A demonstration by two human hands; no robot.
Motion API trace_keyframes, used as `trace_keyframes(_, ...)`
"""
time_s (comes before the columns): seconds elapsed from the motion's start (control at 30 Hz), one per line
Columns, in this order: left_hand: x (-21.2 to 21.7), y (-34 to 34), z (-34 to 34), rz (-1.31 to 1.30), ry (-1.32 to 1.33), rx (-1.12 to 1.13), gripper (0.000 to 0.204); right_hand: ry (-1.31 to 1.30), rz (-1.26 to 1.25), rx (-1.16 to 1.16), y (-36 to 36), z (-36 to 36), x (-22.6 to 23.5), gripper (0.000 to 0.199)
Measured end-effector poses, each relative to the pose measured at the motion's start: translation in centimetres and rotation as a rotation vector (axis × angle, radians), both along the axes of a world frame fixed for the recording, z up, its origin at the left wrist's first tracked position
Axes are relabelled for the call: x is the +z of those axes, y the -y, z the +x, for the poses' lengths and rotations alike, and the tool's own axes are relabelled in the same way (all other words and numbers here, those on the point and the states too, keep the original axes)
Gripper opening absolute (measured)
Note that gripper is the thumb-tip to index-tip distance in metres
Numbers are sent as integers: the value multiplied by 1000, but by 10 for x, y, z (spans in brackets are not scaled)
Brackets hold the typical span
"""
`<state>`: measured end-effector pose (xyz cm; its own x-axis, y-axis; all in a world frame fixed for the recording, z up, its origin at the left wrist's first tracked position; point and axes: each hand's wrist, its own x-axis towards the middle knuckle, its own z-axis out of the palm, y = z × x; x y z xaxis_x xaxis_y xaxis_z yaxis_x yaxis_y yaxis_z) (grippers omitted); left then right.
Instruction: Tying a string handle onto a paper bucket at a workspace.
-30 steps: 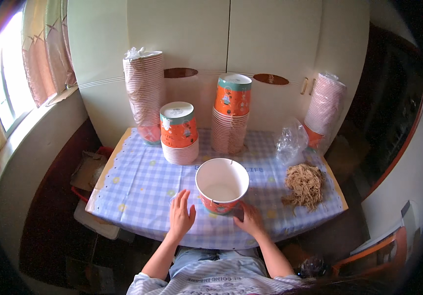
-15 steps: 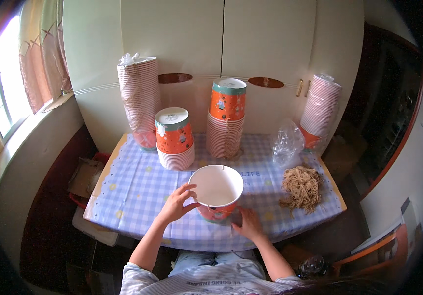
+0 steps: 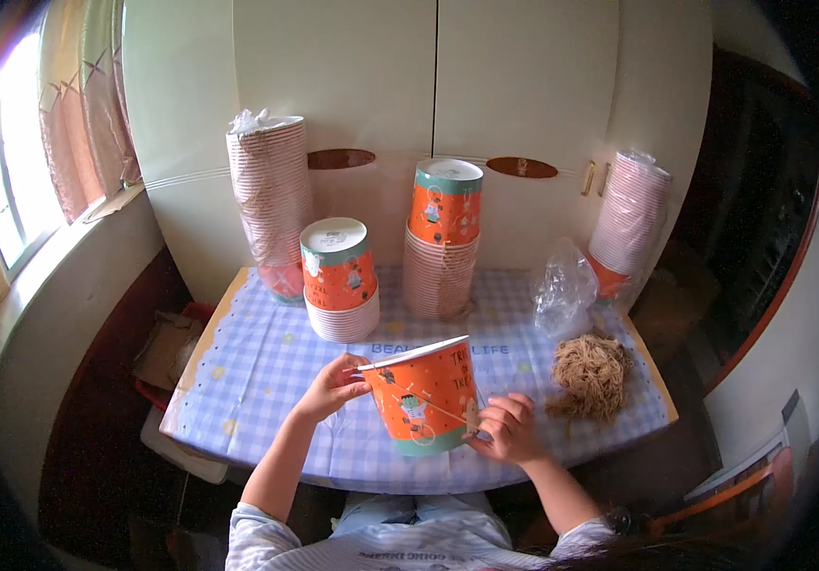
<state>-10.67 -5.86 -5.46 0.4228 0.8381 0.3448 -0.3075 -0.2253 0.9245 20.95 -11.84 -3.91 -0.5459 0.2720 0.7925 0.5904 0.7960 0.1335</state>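
Orange paper bucket (image 3: pixel 424 392), green base band, one — between the hands, above the near part of the table (image 3: pixel 267 409); base contact cannot be told. Long axis: tilted, rim end toward the left. Left hand (image 3: pixel 335 385): pinching the rim's left edge. Right hand (image 3: pixel 507 428): fingers curled at the lower right wall, nearer the base — grip on the strand (image 3: pixel 443 409) unclear. Strand: slanting across the wall, down to the right hand.
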Motion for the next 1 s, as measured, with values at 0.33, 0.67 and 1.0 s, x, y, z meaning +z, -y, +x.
trace_keyframes(0.33, 7, -39, 15, -25, 70, 66, 31, 156, -214, 116, -53, 26, 79, 24)
trace_keyframes(0.67, -86, -74, 34, -262, -248, 283, 23, -527, -155, 28, -206, 27, 197, 23)
trace_keyframes(1.0, -93, -63, 47, 128, -673, 441, 20, -763, -642, -14, -328, 19, 276, 37)
